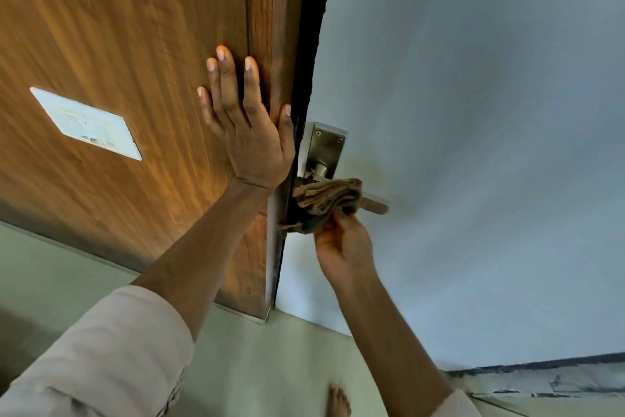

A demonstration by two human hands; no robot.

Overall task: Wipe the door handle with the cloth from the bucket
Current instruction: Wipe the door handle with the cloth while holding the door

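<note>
A metal lever door handle sticks out from a steel backplate beside the door's edge. A brown folded cloth is wrapped over the lever near its hub, so only the lever's tip shows. My right hand grips the cloth from below, pressed against the handle. My left hand lies flat on the wooden door, fingers spread, with the thumb at the door's dark edge. The bucket is out of view.
A white rectangular plate is fixed to the door at the left. A pale blue-grey wall fills the right side. Below are a pale floor, my bare foot and a worn skirting strip.
</note>
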